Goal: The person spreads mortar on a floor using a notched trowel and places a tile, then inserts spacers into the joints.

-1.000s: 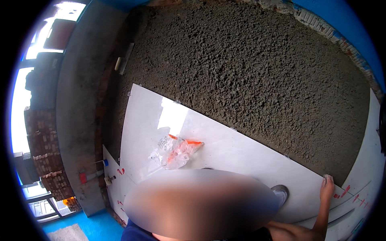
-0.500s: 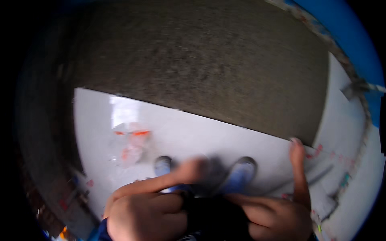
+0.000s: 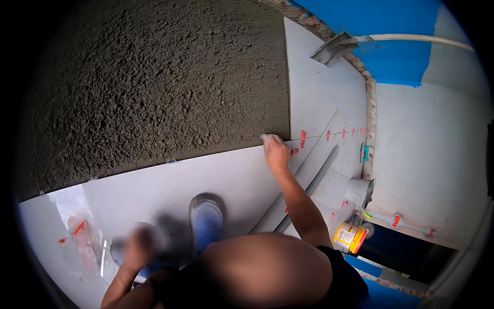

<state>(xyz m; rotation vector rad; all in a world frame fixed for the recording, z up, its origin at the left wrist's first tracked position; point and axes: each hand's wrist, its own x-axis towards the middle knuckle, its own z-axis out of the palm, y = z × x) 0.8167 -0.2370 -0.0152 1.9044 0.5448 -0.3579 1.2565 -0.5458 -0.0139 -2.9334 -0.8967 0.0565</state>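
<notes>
At the far edge of a large white floor tile, close to its corner, my right hand pinches a small pale, clear tile clip. The fingertips reach the border between the tile and a bed of rough grey mortar. Similar clear clips sit along the same edge further left. My left hand hovers over the tile near my foot, smeared by motion, so its fingers and anything in them cannot be made out.
A clear plastic bag with red pieces lies at left. Red wedges mark the tile joints. Long metal straightedges lie to the right, near a grey bucket and a yellow tub. A long-handled scraper rests far right.
The view has swung to the right, bringing the wall, tub and bucket into sight. My right hand stays at the tile edge by the corner; my left hand is still blurred.
</notes>
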